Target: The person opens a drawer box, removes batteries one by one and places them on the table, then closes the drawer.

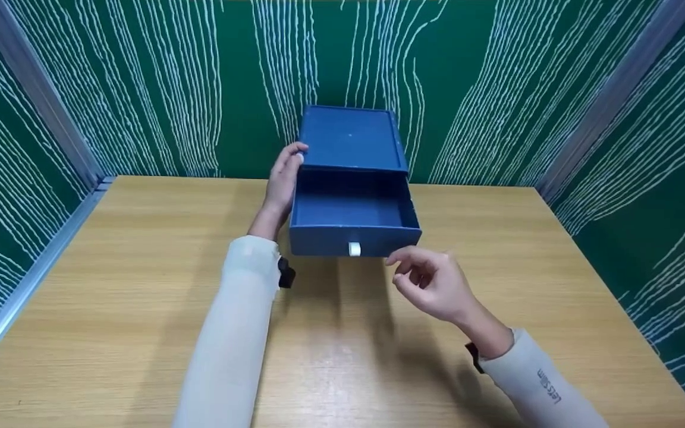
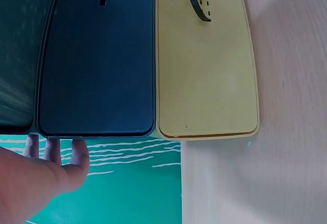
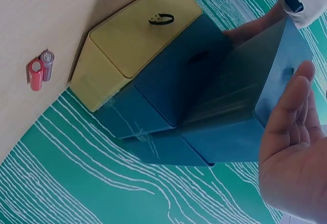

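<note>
Above the table [image 1: 122, 285], left hand [image 1: 282, 184] rests extended against a blue box [image 1: 348, 138], right hand [image 1: 436, 286] empty, loosely curled near its drawer [image 1: 319, 241].

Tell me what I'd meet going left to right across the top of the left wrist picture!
Open drawer → shut blue drawer → yellow drawer → table.

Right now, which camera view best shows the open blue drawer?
The head view: it looks into the open blue drawer and shows its front. Right wrist view shows only its outside; left wrist view, a cropped part.
</note>
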Available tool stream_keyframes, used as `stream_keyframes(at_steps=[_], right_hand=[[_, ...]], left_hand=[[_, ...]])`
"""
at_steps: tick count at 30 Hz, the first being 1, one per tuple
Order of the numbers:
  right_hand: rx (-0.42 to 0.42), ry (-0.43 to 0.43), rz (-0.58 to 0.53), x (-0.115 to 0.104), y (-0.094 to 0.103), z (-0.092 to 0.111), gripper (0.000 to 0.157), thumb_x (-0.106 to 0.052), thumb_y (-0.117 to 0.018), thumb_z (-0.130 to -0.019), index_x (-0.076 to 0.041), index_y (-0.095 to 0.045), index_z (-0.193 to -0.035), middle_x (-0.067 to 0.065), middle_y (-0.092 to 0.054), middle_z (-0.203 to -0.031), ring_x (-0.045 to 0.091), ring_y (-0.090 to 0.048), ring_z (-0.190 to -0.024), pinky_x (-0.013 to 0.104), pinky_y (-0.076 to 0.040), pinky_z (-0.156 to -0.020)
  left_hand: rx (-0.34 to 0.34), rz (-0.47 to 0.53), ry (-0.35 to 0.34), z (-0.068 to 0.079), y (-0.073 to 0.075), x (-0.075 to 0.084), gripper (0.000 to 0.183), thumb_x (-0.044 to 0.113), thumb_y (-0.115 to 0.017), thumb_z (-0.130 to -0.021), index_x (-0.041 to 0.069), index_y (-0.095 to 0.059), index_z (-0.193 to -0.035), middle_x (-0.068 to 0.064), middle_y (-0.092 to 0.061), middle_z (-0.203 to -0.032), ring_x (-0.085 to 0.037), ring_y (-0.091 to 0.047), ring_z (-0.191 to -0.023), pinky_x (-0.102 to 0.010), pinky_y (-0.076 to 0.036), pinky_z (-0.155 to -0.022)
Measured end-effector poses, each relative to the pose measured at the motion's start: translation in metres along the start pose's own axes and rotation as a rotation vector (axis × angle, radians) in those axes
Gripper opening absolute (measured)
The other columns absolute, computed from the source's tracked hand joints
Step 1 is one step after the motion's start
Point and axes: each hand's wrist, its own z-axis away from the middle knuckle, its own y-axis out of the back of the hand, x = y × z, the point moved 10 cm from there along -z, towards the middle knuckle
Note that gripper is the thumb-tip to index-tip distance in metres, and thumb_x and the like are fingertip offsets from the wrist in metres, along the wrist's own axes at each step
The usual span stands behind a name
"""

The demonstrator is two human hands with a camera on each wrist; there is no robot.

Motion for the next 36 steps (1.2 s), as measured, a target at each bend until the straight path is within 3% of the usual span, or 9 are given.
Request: stream_keyframes(at_steps=[5, 15, 23, 27, 32, 36], right_hand=[[-0.006, 0.027, 0.003, -0.005, -0.007, -0.001, 0.024, 0.002, -0.057, -0.074, -0.014, -0.062, -0.091, -0.001, -0.059, -0.067, 0.013, -0.046, -0.046, 0.025, -0.040, -0.042], [0.064, 0.045, -0.014, -0.011, -0.013, -0.002, 0.022, 0.001, -0.061, -0.074, -0.014, -0.063, -0.090, -0.003, -0.059, -0.066, 0.009, -0.043, -0.043, 0.024, -0.039, -0.041], [0.200, 0.040, -0.014, -0.014, -0.011, -0.005, 0.016, 0.000, -0.061, -0.075, -0.009, -0.064, -0.089, -0.002, -0.061, -0.066, 0.009, -0.043, -0.043, 0.024, -0.038, -0.041], [0.240, 0.014, 0.011, -0.015, -0.016, -0.005, 0.015, -0.003, -0.062, -0.076, -0.009, -0.065, -0.090, -0.003, -0.061, -0.065, 0.007, -0.045, -0.045, 0.023, -0.040, -0.043], [0.261, -0.015, 0.006, -0.013, -0.020, -0.005, 0.016, -0.007, -0.063, -0.076, -0.013, -0.065, -0.091, -0.003, -0.061, -0.065, 0.008, -0.047, -0.047, 0.023, -0.041, -0.045], [0.266, -0.022, -0.033, -0.010, -0.023, -0.005, 0.015, -0.008, -0.062, -0.078, -0.009, -0.065, -0.092, -0.001, -0.062, -0.070, 0.010, -0.048, -0.049, 0.023, -0.041, -0.046]], left_hand=[[-0.003, -0.006, 0.009, 0.001, 0.001, 0.000, 0.030, 0.018, -0.032, -0.092, 0.009, -0.045, -0.117, -0.002, -0.037, -0.131, -0.015, -0.034, -0.116, -0.034, -0.024, -0.099], [0.011, 0.007, 0.007, -0.002, 0.005, -0.008, 0.029, 0.020, -0.033, -0.093, 0.012, -0.047, -0.116, 0.000, -0.039, -0.130, -0.014, -0.034, -0.117, -0.034, -0.023, -0.100], [0.029, 0.017, -0.057, -0.012, 0.005, -0.011, 0.024, 0.018, -0.036, -0.091, 0.013, -0.052, -0.109, -0.001, -0.043, -0.126, -0.013, -0.037, -0.114, -0.029, -0.027, -0.097], [0.023, 0.002, -0.029, -0.013, 0.006, -0.015, 0.025, 0.020, -0.036, -0.091, 0.014, -0.050, -0.110, 0.001, -0.042, -0.126, -0.010, -0.036, -0.115, -0.029, -0.025, -0.099], [0.009, 0.013, -0.015, -0.010, 0.005, -0.011, 0.026, 0.018, -0.034, -0.093, 0.010, -0.048, -0.113, -0.001, -0.041, -0.127, -0.011, -0.035, -0.116, -0.029, -0.024, -0.100], [0.001, 0.002, -0.026, -0.004, 0.002, -0.002, 0.028, 0.015, -0.030, -0.093, 0.006, -0.046, -0.114, -0.004, -0.041, -0.127, -0.013, -0.035, -0.117, -0.029, -0.024, -0.100]])
